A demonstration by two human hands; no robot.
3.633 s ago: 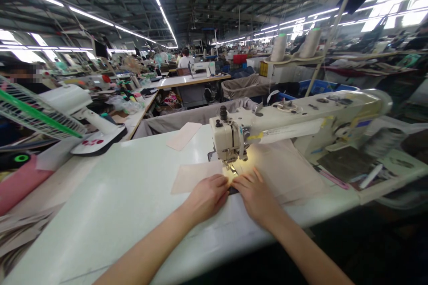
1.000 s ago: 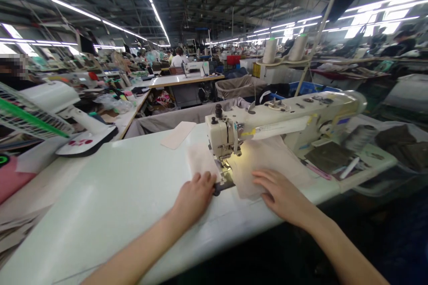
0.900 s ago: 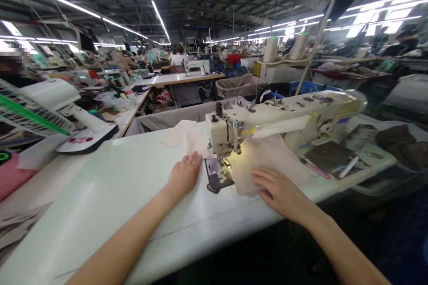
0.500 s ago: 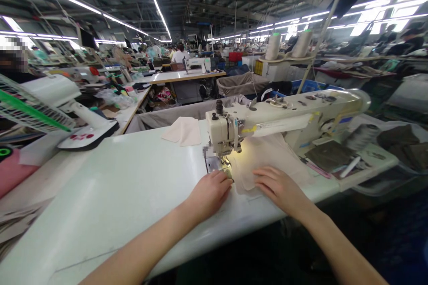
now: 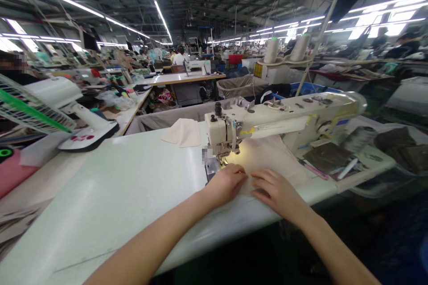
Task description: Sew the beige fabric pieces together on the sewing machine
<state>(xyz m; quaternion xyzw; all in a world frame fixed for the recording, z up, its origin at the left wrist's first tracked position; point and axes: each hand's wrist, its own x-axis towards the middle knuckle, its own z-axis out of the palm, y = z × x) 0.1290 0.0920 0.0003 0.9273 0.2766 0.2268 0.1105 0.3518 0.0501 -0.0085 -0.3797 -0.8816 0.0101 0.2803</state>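
Observation:
A cream fabric piece (image 5: 270, 153) lies on the sewing table beneath the arm of a white sewing machine (image 5: 284, 118), lit yellow by the machine's lamp. My left hand (image 5: 229, 185) is just in front of the presser foot (image 5: 223, 159), its fingers bent and closed together at the fabric's near left edge; their tips are partly hidden. To its right, my right hand (image 5: 277, 191) rests on the fabric's near edge with fingers stretched out and slightly apart. A small gap separates the two hands.
Another cream piece (image 5: 183, 132) lies behind and left of the needle. A white fan (image 5: 53, 93) stands at the left. Dark cloth (image 5: 324, 158), a grey thread cone (image 5: 359, 138) and a white-handled tool (image 5: 347, 168) sit at the right. Two thread cones (image 5: 271, 50) stand behind.
My left hand has moved right, from beside the needle plate onto the fabric's edge, closer to my right hand. The right hand has barely shifted.

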